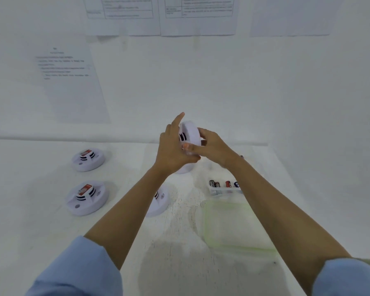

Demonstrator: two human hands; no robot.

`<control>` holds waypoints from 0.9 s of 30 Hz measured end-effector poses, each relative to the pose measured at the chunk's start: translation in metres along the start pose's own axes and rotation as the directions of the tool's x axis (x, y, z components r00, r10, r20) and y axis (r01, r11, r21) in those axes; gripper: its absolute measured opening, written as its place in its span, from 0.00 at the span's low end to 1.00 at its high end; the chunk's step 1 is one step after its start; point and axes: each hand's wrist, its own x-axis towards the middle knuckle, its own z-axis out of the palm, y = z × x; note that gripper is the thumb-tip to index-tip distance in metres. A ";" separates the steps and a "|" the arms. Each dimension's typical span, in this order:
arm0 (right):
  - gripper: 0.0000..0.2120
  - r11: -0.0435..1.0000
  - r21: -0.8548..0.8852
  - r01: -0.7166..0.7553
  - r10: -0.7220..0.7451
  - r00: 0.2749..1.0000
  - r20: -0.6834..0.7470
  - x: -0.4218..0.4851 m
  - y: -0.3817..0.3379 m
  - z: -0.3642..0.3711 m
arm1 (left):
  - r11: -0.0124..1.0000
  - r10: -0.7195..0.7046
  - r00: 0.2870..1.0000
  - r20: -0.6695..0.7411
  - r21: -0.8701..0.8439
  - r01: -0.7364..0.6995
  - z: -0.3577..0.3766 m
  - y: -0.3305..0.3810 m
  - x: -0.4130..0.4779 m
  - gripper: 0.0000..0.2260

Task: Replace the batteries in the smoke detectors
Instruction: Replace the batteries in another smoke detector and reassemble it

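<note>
I hold one detector (191,133) up off the table between my left hand (173,150) and right hand (212,146). It is white and round, tipped on edge, with its black-slotted centre turned left. Two more lie flat at the left, domes up, each with a red-and-white label on top: the far detector (88,159) and the near detector (87,198). A fourth detector (160,203) lies half hidden behind my left forearm. The batteries (222,184), black, red and blue, sit side by side in a clear box (217,191) at the right.
</note>
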 end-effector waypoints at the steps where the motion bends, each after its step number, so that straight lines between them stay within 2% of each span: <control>1: 0.20 0.996 0.091 -0.009 0.012 0.999 -0.034 0.003 0.001 0.008 | 0.999 0.018 1.000 -0.002 0.035 -0.017 -0.005 -0.002 0.001 0.50; 3: 0.18 0.956 0.293 -0.030 0.058 0.995 -0.087 0.009 0.006 0.022 | 1.000 0.017 0.998 0.053 -0.021 -0.016 -0.020 -0.009 0.002 0.51; 5: 0.19 0.878 0.475 -0.055 0.126 0.985 -0.118 0.018 0.009 0.036 | 0.976 -0.127 0.986 0.113 -0.166 0.144 -0.039 -0.020 0.000 0.48; 6: 0.22 0.820 0.568 -0.071 0.169 0.978 -0.121 0.023 0.010 0.044 | 0.931 -0.243 0.959 0.145 -0.244 0.273 -0.049 -0.028 -0.002 0.44; 8: 0.28 0.686 0.723 -0.087 0.234 0.967 -0.105 0.034 0.013 0.059 | 0.761 -0.448 0.856 0.257 -0.392 0.516 -0.069 -0.046 -0.007 0.35; 10: 0.29 0.611 0.786 -0.097 0.245 0.967 -0.071 0.045 0.016 0.076 | 0.612 -0.509 0.777 0.371 -0.479 0.630 -0.084 -0.062 -0.009 0.29; 12: 0.25 0.614 0.781 -0.118 0.244 0.969 -0.045 0.056 0.018 0.094 | 0.552 -0.489 0.770 0.411 -0.537 0.637 -0.096 -0.077 -0.010 0.25; 15: 0.22 0.672 0.719 -0.178 0.294 0.955 -0.038 0.071 0.020 0.120 | 0.550 -0.459 0.779 0.427 -0.552 0.627 -0.113 -0.102 -0.007 0.23; 19: 0.29 0.823 0.508 -0.253 0.337 0.938 -0.079 0.087 0.027 0.147 | 0.602 -0.410 0.774 0.482 -0.495 0.627 -0.136 -0.144 -0.003 0.27; 22: 0.32 0.870 0.405 -0.282 0.348 0.932 -0.099 0.097 0.033 0.167 | 0.655 -0.408 0.773 0.487 -0.433 0.619 -0.145 -0.168 -0.001 0.30; 27: 0.32 0.936 0.231 -0.265 0.309 0.933 -0.185 0.108 0.042 0.184 | 0.643 -0.432 0.761 0.484 -0.427 0.636 -0.143 -0.193 0.002 0.32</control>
